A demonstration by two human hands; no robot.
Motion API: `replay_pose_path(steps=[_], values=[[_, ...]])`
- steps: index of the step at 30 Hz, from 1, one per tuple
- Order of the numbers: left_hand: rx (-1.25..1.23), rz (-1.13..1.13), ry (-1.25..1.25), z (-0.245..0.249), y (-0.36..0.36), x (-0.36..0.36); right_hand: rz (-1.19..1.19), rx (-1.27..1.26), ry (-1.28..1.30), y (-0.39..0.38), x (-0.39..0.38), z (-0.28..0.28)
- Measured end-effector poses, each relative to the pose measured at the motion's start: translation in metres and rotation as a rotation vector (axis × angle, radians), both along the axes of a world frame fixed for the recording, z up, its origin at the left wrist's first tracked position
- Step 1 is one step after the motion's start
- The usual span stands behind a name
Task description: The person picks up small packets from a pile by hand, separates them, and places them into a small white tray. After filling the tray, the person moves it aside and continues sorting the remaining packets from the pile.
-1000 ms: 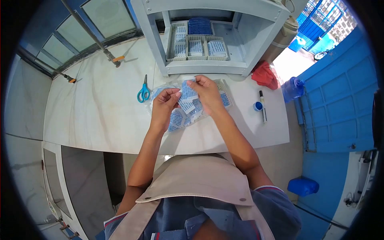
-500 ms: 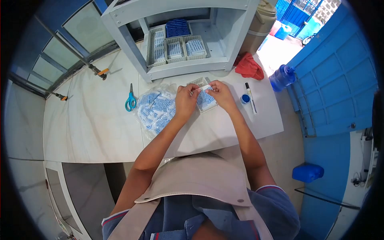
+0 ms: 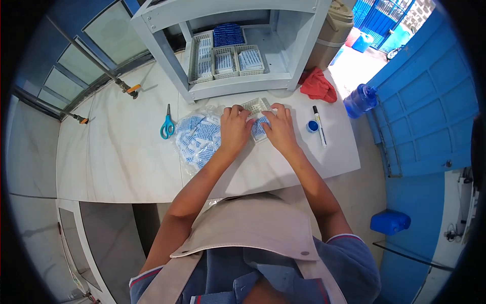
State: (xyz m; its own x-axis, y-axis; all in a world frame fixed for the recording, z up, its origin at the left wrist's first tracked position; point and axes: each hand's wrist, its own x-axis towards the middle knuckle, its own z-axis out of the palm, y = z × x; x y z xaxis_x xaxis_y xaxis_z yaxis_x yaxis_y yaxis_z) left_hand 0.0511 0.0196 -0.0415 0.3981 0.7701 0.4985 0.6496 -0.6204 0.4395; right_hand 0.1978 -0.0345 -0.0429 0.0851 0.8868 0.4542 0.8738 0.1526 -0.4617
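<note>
A small white basket point(image 3: 256, 105) stands on the table, with blue-and-white printed packets point(image 3: 259, 128) in its near part. My left hand point(image 3: 235, 130) is at the basket's left side, its fingertips over the rim and thumb at the packets. On the right side, my right hand point(image 3: 281, 130) reaches over the basket with its thumb on the packets. Both hands have bent fingers, and any single packet between them is too small to make out. Just left of my left hand lies a clear plastic bag point(image 3: 197, 139) full of similar packets.
Blue-handled scissors point(image 3: 167, 125) lie left of the bag. To the right are a blue-topped round container point(image 3: 312, 126), a marker point(image 3: 320, 126) and a red cloth point(image 3: 319, 85). Behind stands a grey shelf point(image 3: 238, 83) holding baskets of packets point(image 3: 224, 63).
My hands have lowered onto the packets in the basket. The white piece that was pinched between my fingertips above it no longer shows there. The view has shifted slightly.
</note>
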Motion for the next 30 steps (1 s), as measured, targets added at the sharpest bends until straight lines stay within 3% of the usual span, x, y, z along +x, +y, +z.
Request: replay_pose_path(steps=[5, 10, 18, 20, 21, 23, 24, 26, 30], values=[[-0.016, 0.068, 0.078, 0.006, -0.009, -0.001, -0.008, -0.015, 0.078, 0.006, 0.002, 0.0], [-0.026, -0.032, 0.187, 0.006, -0.015, -0.009, 0.02, -0.086, -0.006, 0.008, 0.004, -0.002], [-0.01, -0.087, 0.031, 0.025, -0.021, -0.028, 0.015, -0.068, 0.004, 0.005, -0.003, 0.015], [-0.112, -0.067, -0.132, 0.041, -0.02, -0.05, 0.168, -0.02, 0.25, 0.008, -0.012, 0.026], [-0.216, -0.042, -0.212, 0.046, -0.017, -0.066, 0.172, -0.028, 0.254, 0.009, -0.022, 0.036], [-0.287, 0.04, -0.296, 0.047, -0.005, -0.103, 0.475, -0.393, 0.556, 0.02, -0.049, 0.056], [-0.405, 0.076, -0.222, 0.048, -0.001, -0.121, 0.481, -0.395, 0.559, 0.029, -0.063, 0.053], [-0.547, 0.127, -0.025, 0.043, -0.004, -0.144, 0.676, -0.312, 0.248, 0.044, -0.089, 0.04], [-0.493, 0.158, 0.064, 0.029, -0.027, -0.163, 0.738, -0.385, -0.054, 0.06, -0.122, 0.021]])
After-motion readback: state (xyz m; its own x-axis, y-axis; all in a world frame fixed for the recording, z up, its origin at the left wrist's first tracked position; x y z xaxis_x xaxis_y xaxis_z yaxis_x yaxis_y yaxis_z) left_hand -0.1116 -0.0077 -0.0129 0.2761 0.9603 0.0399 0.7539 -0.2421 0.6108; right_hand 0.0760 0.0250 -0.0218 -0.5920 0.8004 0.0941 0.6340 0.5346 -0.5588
